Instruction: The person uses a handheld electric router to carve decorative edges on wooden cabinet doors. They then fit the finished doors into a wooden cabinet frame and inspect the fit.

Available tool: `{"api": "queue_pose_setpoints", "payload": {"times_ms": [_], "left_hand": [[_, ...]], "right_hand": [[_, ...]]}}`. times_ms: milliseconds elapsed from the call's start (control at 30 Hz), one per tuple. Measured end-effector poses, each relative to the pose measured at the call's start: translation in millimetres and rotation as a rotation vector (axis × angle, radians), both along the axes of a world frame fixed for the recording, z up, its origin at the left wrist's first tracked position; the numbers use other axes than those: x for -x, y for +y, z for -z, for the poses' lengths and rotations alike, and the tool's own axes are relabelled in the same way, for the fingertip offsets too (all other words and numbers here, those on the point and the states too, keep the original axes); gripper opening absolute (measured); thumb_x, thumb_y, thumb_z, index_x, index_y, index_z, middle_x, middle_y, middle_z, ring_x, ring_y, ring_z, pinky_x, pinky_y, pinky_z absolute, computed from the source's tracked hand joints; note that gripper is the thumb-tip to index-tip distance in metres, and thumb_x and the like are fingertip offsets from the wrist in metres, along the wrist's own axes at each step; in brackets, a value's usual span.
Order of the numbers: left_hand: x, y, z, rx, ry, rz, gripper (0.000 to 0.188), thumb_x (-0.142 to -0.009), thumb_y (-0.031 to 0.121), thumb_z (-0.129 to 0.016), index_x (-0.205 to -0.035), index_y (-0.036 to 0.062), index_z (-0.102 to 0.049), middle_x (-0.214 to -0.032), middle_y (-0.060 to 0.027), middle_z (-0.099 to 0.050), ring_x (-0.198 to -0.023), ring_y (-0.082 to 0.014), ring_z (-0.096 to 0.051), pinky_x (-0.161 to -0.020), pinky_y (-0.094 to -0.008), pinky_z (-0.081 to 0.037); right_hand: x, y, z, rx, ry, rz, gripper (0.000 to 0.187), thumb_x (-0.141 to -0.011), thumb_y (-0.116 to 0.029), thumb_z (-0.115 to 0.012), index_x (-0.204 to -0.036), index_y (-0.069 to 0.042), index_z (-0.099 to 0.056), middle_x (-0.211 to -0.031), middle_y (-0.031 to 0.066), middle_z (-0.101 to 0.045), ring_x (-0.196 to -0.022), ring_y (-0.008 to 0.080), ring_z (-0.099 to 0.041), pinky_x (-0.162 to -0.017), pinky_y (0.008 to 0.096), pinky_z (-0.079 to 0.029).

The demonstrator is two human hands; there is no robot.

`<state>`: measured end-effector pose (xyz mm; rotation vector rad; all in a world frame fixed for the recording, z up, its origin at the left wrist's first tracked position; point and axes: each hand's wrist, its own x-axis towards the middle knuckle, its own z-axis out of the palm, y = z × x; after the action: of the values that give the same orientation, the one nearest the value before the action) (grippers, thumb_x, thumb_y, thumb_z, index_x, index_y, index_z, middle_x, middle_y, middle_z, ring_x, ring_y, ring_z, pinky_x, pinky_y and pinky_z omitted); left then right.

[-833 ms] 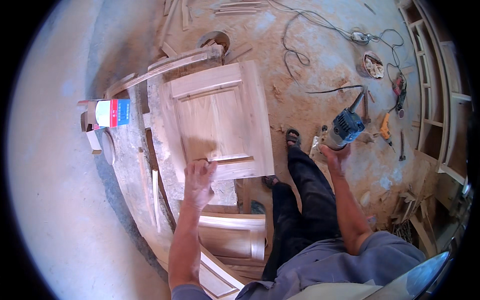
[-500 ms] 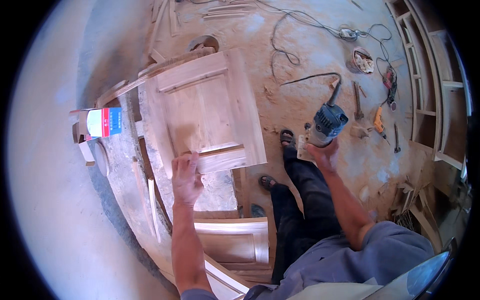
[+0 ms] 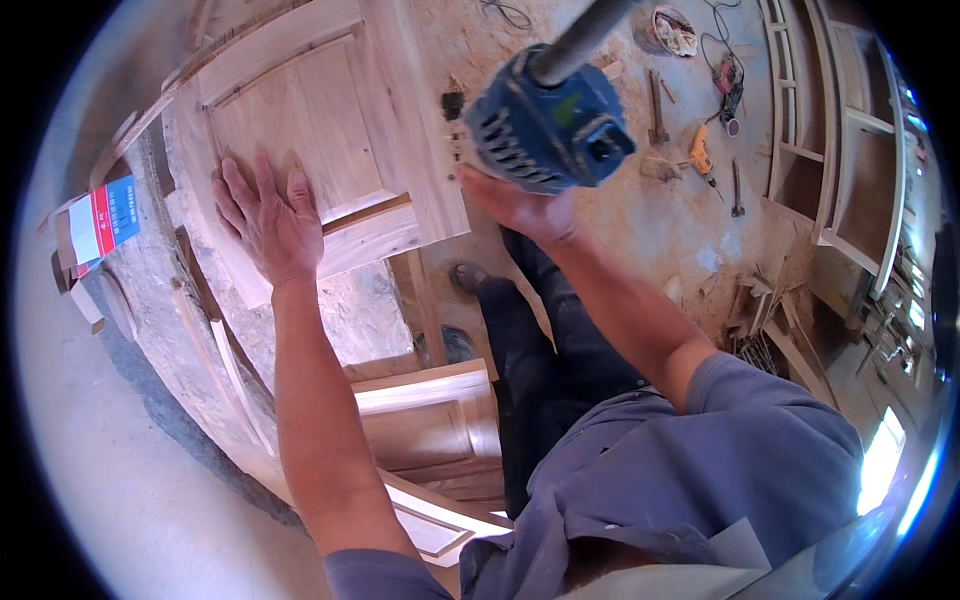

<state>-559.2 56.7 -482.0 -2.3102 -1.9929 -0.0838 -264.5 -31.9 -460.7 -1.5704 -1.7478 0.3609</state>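
Note:
A pale wooden panel door (image 3: 300, 115) lies on the worn workbench (image 3: 365, 325), with a raised frame around its sunken middle. My left hand (image 3: 275, 225) rests flat on its panel, fingers spread. At the door's right edge, my right hand (image 3: 525, 208) is wrapped around the lower part of a blue trim router (image 3: 540, 130). The router's thick cord rises from its top. Its body and my hand hide most of the base, so I cannot tell whether the bit touches the wood.
A second panel door (image 3: 415, 435) lies below the bench's near end. A torn carton (image 3: 105, 225) sits at the left. On the dusty floor to the right are an orange drill (image 3: 702, 155), a hammer (image 3: 656, 105) and a bucket (image 3: 672, 35). A wooden shelf frame (image 3: 860, 180) stands far right.
My left hand has gone from gripping the door's near edge to lying flat on the panel. The router in my right hand has come up to the door's right edge.

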Motion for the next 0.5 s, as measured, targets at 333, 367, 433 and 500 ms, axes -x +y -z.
{"api": "queue_pose_setpoints", "payload": {"times_ms": [333, 367, 433, 500], "left_hand": [[9.6, -4.4, 8.0, -0.019, -0.029, -0.011, 0.063, -0.1, 0.057, -0.045, -0.149, 0.018, -0.049, -0.163, -0.0147, -0.026, -0.151, -0.0404, -0.019, -0.122, -0.0548, -0.015], [11.3, -6.2, 8.7, -0.018, -0.024, -0.016, 0.062, -0.1, 0.056, -0.045, -0.149, 0.0177, -0.049, -0.163, -0.0147, -0.027, -0.15, -0.0406, -0.019, -0.122, -0.0548, -0.015], [12.7, -6.6, 8.2, -0.019, -0.022, -0.018, 0.062, -0.1, 0.055, -0.045, -0.148, 0.0172, -0.05, -0.163, -0.0148, -0.027, -0.15, -0.041, -0.019, -0.122, -0.0549, -0.015], [14.0, -6.0, 9.5, -0.018, -0.011, -0.023, 0.061, -0.1, 0.055, -0.046, -0.148, 0.017, -0.05, -0.163, -0.0149, -0.027, -0.151, -0.0411, -0.019, -0.122, -0.0546, -0.015]], "right_hand": [[44.7, -35.3, 19.5, 0.1, 0.768, 0.021, 0.062, -0.08, -0.02, -0.084, -0.133, -0.005, -0.055, -0.12, 0.012, -0.066, -0.109, 0.0239, -0.066, -0.1, 0.0382, -0.051], [43.1, -47.8, 17.4, 0.169, 0.788, 0.01, 0.064, -0.081, -0.02, -0.084, -0.134, -0.005, -0.052, -0.121, 0.0143, -0.064, -0.11, 0.0257, -0.066, -0.098, 0.0396, -0.051], [47.4, -76.0, 10.3, 0.325, 1.283, -0.011, 0.066, -0.084, -0.02, -0.083, -0.138, -0.005, -0.048, -0.126, 0.0186, -0.06, -0.111, 0.0283, -0.064, -0.095, 0.0418, -0.053], [58.0, -89.1, 9.9, 0.249, 1.482, -0.02, 0.073, -0.08, -0.014, -0.083, -0.141, -0.009, -0.045, -0.131, 0.0177, -0.057, -0.116, 0.028, -0.06, -0.098, 0.0405, -0.051]]}}
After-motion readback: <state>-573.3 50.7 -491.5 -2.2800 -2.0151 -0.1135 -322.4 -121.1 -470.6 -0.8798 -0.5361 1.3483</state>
